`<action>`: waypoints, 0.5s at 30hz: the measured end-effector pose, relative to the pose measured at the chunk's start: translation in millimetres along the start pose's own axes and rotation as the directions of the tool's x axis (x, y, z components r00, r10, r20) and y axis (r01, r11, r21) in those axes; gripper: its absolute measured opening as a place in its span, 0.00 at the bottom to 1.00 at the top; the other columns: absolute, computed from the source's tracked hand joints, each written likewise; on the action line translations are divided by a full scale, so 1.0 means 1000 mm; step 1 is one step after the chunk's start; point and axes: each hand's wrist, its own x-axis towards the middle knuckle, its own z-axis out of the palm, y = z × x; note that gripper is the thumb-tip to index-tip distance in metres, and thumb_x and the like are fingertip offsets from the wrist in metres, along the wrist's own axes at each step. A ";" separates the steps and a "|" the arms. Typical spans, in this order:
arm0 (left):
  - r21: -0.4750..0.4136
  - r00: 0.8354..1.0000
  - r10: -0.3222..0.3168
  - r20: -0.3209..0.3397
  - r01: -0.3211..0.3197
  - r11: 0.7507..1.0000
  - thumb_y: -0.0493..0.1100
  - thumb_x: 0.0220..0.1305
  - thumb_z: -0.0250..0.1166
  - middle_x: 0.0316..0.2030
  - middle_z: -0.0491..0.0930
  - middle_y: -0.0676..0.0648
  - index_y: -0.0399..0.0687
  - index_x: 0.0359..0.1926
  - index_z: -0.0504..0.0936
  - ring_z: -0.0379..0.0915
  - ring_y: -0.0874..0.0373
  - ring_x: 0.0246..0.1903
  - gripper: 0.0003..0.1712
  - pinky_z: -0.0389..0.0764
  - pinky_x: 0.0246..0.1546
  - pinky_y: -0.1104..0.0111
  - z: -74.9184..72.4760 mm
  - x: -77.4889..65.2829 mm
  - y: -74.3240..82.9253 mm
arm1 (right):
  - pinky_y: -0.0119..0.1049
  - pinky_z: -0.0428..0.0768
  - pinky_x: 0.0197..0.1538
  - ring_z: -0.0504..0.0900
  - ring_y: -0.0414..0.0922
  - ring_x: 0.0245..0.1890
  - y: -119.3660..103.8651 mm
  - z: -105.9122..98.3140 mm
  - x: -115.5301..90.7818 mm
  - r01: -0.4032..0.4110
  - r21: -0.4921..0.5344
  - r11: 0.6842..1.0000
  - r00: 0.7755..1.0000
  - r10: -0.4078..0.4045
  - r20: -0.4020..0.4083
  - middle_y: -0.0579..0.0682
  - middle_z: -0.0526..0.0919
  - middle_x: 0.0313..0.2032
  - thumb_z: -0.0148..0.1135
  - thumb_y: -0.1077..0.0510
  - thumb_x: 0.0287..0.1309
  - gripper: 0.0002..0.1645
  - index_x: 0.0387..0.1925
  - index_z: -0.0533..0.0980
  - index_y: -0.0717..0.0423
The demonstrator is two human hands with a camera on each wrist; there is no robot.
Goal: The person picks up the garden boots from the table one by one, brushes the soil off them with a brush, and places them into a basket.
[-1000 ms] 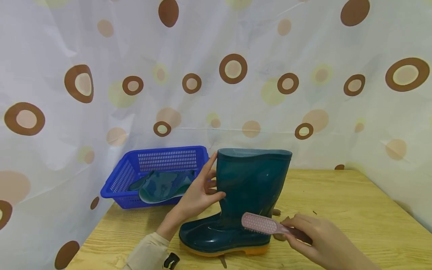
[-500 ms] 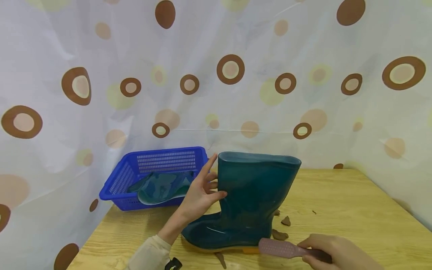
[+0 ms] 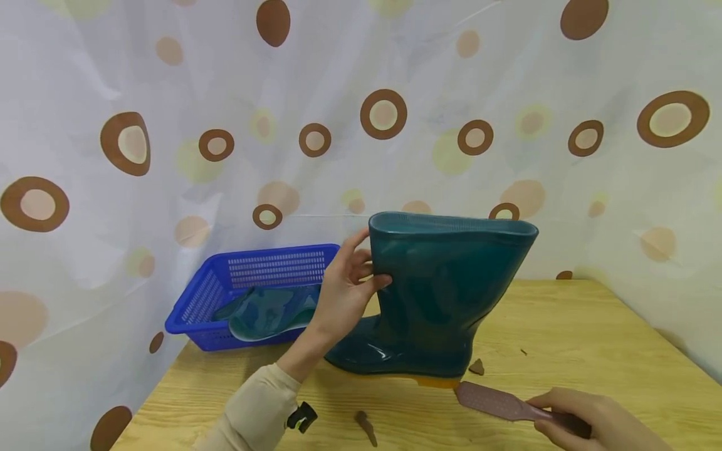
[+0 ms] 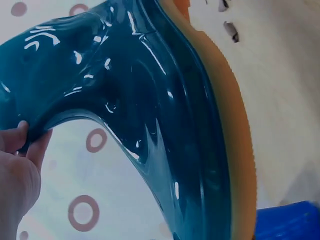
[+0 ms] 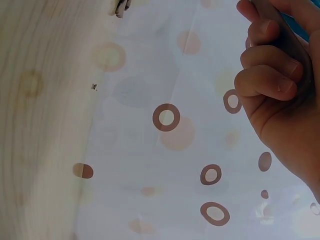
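Observation:
My left hand [image 3: 345, 297] pinches the front of the shaft of a dark green rubber boot [image 3: 434, 294], thumb on the near side. The boot is held above the table, its orange sole [image 4: 232, 130] showing in the left wrist view. In my right hand [image 3: 600, 421] is the handle of a pinkish brush [image 3: 493, 401]. The brush head's tip is at the heel of the boot; whether it touches I cannot tell. In the right wrist view, fingers [image 5: 267, 72] curl round the handle.
A blue plastic basket [image 3: 276, 263] stands at the back left, holding another green boot [image 3: 276, 310]. Brown crumbs, one longish piece [image 3: 366, 428] and one smaller piece [image 3: 477, 367], lie on the wooden table [image 3: 575, 338]. A dotted white sheet [image 3: 440, 69] hangs behind.
My left hand has raised the boot off the table and shifted it right. The brush has moved down and right, from the boot's side to its heel.

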 end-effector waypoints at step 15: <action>-0.081 0.995 -0.003 -0.098 -0.005 0.997 0.27 0.63 0.63 0.53 0.81 0.36 0.43 0.63 0.74 0.83 0.47 0.50 0.27 0.86 0.48 0.60 0.012 0.055 0.032 | 0.23 0.67 0.19 0.67 0.23 0.18 0.009 -0.004 -0.013 -0.012 -0.011 1.000 0.997 0.011 -0.079 0.25 0.72 0.24 0.64 0.66 0.61 0.12 0.43 0.83 0.47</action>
